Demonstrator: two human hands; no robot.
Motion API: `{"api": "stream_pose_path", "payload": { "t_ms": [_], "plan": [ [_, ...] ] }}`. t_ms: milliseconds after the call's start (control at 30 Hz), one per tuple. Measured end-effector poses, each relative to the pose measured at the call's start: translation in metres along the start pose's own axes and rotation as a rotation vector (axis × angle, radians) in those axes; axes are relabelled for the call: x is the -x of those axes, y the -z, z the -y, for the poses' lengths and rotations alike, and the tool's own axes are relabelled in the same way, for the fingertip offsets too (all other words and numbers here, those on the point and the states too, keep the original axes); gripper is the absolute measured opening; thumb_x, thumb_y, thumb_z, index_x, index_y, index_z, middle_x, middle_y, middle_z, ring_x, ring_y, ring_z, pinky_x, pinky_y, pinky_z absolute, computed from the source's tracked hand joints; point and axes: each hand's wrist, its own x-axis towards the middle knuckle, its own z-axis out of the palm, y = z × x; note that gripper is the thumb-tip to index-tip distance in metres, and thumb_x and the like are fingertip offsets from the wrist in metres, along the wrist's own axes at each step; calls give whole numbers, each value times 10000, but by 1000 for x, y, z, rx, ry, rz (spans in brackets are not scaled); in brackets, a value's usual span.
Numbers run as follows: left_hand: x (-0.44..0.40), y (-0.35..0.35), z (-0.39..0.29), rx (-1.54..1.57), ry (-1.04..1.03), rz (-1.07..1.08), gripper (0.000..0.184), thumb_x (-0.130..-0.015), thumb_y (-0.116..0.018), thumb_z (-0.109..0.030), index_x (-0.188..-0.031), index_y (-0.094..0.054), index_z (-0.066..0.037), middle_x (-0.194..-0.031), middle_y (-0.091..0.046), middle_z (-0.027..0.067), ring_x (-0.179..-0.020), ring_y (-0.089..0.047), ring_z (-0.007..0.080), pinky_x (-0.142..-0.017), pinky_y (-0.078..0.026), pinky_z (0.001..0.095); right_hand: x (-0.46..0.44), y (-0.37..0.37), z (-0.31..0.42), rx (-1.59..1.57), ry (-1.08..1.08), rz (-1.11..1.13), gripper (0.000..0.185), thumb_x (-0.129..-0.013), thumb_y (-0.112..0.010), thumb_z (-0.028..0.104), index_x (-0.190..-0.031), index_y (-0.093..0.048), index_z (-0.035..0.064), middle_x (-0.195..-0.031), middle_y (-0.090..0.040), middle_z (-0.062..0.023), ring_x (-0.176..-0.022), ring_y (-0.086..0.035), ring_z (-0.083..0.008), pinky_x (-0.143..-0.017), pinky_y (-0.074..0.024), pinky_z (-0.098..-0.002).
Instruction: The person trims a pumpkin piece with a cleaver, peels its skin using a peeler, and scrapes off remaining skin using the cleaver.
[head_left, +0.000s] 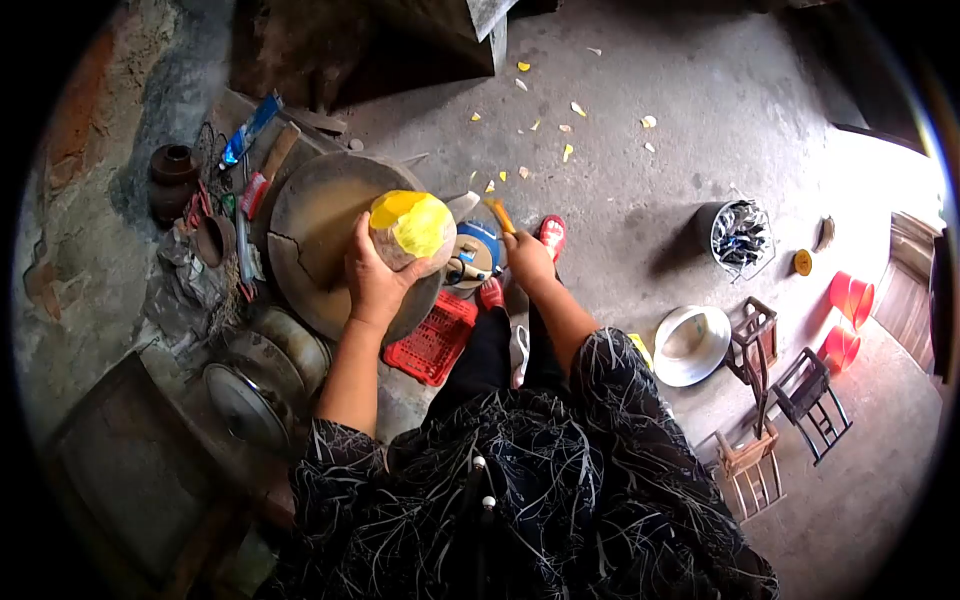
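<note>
Because the partly peeled gourd looks heavy, stiff and (where bare) slippery, its rind side seems the best grip, and over the basin's right side the left hand clasps this one gourd while, right of the basin, the right hand, apart, grips one knife.

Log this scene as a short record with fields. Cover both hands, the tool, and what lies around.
Left hand: holds a round, partly peeled yellow vegetable
Right hand: grips a knife by its orange handle
Blade: points toward the vegetable; contact unclear
Left of the legs: large round vat, red plastic crate
Right side: bucket of dark, shiny scraps; white basin; small stools
Floor ahead: scattered yellow and pale peelings
</note>
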Motion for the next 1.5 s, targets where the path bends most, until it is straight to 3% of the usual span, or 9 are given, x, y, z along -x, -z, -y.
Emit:
{"api": "stream_pose_path", "payload": {
  "t_ms": [133,200,267,367,533,833,1033,1267,1500],
  "plan": [
    [5,-3,3,-1,-59,-12,1003,-604,-805,-453,-1341,-278,-25,-1251,-472,230,-1124,-468,405,-963,-375,463,28,8,22,-219,178,48,416,-918,-468,389,-911,-594,-7,-817,-615,-265,-811,-599,-430,-718,-459,-485],
    [0,1,-2,22,29,10,1011,-597,-813,-441,-1346,-275,-27,-1242,-486,228,-1113,-477,410,-960,-372,477,37,6,35,-593,61,246,288,-948,-471,293,-888,-546,22,-685,-587,-139,-537,-543,-217,-499,-427,-342],
    [-7,11,-6,9,91,72,1047,-570,-836,-405,-1361,-257,-38,-1321,-414,237,-1185,-429,407,-994,-348,483,47,7,52,-946,-99,352,209,-954,-472,260,-947,-522,58,-732,-587,-58,-522,-485,-104,-463,-387,-259],
    [-11,32,-9,-110,-101,218,1107,-513,-869,-306,-1387,-225,-94,-1450,-216,214,-1315,-289,373,-1066,-285,466,48,-7,60,-1050,-74,305,148,-956,-469,223,-975,-487,77,-776,-593,-40,-522,-473,-92,-461,-381,-239],
    [-22,44,7,-256,-270,380,1046,-523,-859,-250,-1373,-264,-118,-1439,-275,144,-1272,-352,356,-1051,-312,455,51,-11,82,-1118,-148,158,114,-941,-488,169,-980,-472,63,-777,-592,-39,-535,-484,-105,-463,-390,-244],
    [3,-2,-24,-274,160,-118,961,-609,-803,-380,-1347,-281,-52,-1253,-464,242,-1124,-466,407,-955,-378,464,-5,30,123,-498,254,1,229,-886,-543,230,-921,-514,5,-738,-627,-205,-654,-635,-327,-579,-493,-417],
    [-4,-7,-28,-393,312,-87,973,-580,-776,-537,-1312,-330,-75,-1278,-452,192,-1186,-430,352,-940,-325,565,23,33,111,-66,502,-217,204,-882,-563,215,-921,-466,40,-725,-605,-230,-664,-590,-428,-564,-455,-495],
    [-9,1,-21,-476,228,34,1038,-562,-791,-547,-1332,-279,-76,-1292,-439,183,-1248,-377,351,-972,-284,627,68,27,114,245,589,-59,260,-884,-543,316,-865,-514,59,-674,-606,-161,-605,-607,-347,-535,-476,-445],
    [-12,4,-22,-409,251,87,1023,-600,-767,-548,-1336,-252,-58,-1314,-416,195,-1243,-380,359,-988,-248,649,39,8,90,255,701,-307,188,-868,-563,281,-860,-529,96,-682,-612,-107,-566,-614,-295,-494,-487,-383]
  ]
}}
